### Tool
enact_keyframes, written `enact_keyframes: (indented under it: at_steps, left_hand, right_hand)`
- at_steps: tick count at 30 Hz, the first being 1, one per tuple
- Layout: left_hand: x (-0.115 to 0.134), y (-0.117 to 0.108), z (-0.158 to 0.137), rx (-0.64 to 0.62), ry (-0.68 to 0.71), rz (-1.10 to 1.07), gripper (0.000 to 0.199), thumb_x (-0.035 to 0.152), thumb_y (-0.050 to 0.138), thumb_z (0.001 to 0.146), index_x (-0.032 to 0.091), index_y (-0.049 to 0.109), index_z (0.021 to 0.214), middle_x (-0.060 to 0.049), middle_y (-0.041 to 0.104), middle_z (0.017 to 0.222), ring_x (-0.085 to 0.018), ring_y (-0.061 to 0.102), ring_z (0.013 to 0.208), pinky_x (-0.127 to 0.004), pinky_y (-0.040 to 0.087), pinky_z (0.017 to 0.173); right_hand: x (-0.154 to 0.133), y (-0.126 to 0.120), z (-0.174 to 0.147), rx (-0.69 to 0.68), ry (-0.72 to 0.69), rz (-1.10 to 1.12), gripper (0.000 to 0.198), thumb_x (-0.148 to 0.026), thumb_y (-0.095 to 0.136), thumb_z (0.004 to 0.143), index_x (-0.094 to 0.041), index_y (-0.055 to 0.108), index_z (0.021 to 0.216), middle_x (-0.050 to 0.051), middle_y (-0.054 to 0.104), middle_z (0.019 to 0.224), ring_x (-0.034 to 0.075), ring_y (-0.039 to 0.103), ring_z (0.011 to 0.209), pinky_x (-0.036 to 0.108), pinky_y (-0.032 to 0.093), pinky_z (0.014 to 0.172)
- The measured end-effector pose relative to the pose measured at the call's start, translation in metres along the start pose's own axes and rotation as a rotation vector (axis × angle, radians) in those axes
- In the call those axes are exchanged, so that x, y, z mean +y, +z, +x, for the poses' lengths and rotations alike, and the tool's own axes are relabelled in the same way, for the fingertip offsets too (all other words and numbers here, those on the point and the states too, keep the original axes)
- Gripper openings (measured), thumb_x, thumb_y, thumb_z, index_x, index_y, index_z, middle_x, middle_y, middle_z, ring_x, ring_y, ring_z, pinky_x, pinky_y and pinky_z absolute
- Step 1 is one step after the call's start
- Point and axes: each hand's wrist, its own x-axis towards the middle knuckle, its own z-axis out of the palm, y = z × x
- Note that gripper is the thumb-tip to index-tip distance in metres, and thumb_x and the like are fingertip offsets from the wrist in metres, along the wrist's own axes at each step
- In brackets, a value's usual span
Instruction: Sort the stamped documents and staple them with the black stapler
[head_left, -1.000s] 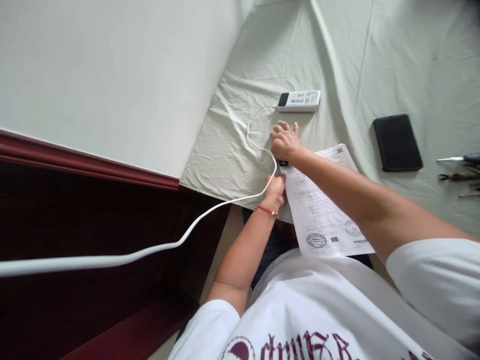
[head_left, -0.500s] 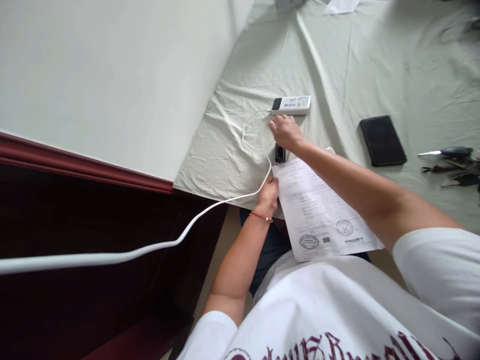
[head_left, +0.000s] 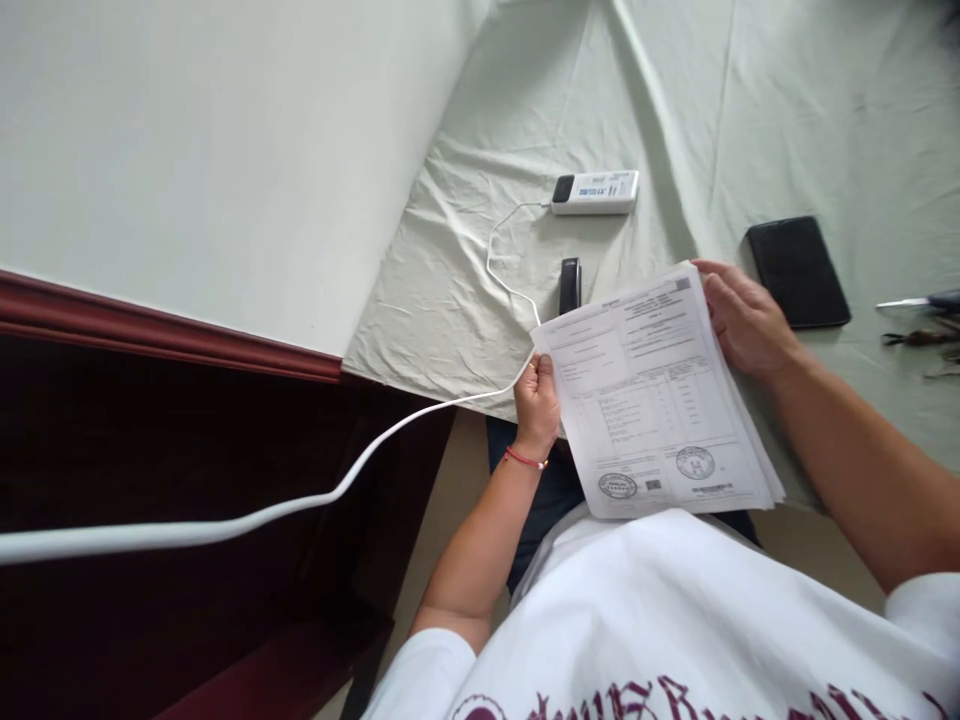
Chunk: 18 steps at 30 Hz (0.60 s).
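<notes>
A stack of printed papers with round and oval stamps hangs over the table's front edge toward my lap. My left hand pinches its left edge, thumb on top. At the upper right edge, my right hand grips the sheets, its fingertips partly behind them. Just beyond the top edge of the papers lies a black stapler, touched by neither hand. Farther back sits a white power bank with a dark end and printed label.
A white cable runs from the power bank across the table edge to the lower left. Right of the papers lie a black wallet-like case and several keys. A green cloth covers the table, against a white wall.
My right hand has left the stapler and moved right to grip the papers' upper right edge. The stapler now lies uncovered. My left hand still holds the left edge.
</notes>
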Motion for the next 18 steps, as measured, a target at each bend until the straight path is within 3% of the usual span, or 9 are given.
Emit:
enact_keyframes:
  at_steps: [3, 5, 7, 10, 13, 18]
  left_hand:
    - [0.005, -0.001, 0.012, 0.066, 0.064, 0.024, 0.032, 0.054, 0.072, 0.098, 0.022, 0.074, 0.102, -0.005, 0.079, 0.105, -0.019, 0.074, 0.104, -0.030, 0.057, 0.098]
    - [0.006, -0.003, 0.019, 0.126, 0.086, 0.073, 0.034, 0.055, 0.068, 0.100, 0.022, 0.072, 0.098, -0.004, 0.078, 0.102, -0.018, 0.074, 0.102, -0.029, 0.057, 0.096]
    - [0.006, -0.003, 0.025, 0.172, 0.088, 0.117, 0.035, 0.056, 0.065, 0.101, 0.022, 0.072, 0.097, -0.005, 0.078, 0.103, -0.018, 0.075, 0.102, -0.029, 0.058, 0.095]
    - [0.005, -0.003, 0.026, 0.178, 0.078, 0.130, 0.035, 0.057, 0.066, 0.100, 0.022, 0.073, 0.103, -0.006, 0.079, 0.108, -0.020, 0.075, 0.108, -0.031, 0.058, 0.097]
    - [0.004, 0.001, 0.022, 0.176, 0.064, 0.074, 0.041, 0.062, 0.067, 0.098, 0.023, 0.073, 0.108, -0.007, 0.079, 0.112, -0.022, 0.075, 0.116, -0.033, 0.058, 0.102]
    - [0.006, 0.007, 0.017, 0.120, 0.012, 0.041, 0.051, 0.072, 0.069, 0.093, 0.022, 0.075, 0.096, -0.009, 0.079, 0.104, -0.025, 0.075, 0.117, -0.035, 0.059, 0.100]
  right_hand:
    - [-0.002, -0.001, -0.015, -0.159, 0.169, 0.213, 0.049, -0.066, 0.079, 0.090, -0.036, 0.075, 0.128, 0.004, 0.083, 0.116, 0.031, 0.081, 0.100, 0.049, 0.068, 0.085]
    - [-0.003, 0.003, -0.019, -0.301, 0.221, 0.208, 0.048, -0.062, 0.085, 0.087, -0.034, 0.078, 0.126, 0.005, 0.084, 0.111, 0.031, 0.082, 0.095, 0.048, 0.070, 0.079]
    - [-0.002, 0.009, -0.018, -0.348, 0.201, 0.166, 0.050, -0.063, 0.085, 0.086, -0.033, 0.080, 0.125, 0.005, 0.084, 0.108, 0.032, 0.082, 0.095, 0.047, 0.070, 0.076]
    - [0.002, 0.015, -0.015, -0.290, 0.148, 0.137, 0.049, -0.068, 0.082, 0.087, -0.033, 0.081, 0.121, 0.005, 0.084, 0.109, 0.032, 0.082, 0.098, 0.048, 0.071, 0.080]
    - [0.004, 0.013, -0.016, -0.238, 0.184, 0.196, 0.045, -0.068, 0.080, 0.088, -0.036, 0.082, 0.120, 0.006, 0.084, 0.112, 0.035, 0.081, 0.104, 0.054, 0.070, 0.086]
    - [0.002, 0.005, -0.017, -0.152, 0.232, 0.272, 0.046, -0.068, 0.086, 0.080, -0.040, 0.083, 0.116, 0.005, 0.085, 0.111, 0.038, 0.081, 0.110, 0.058, 0.070, 0.090]
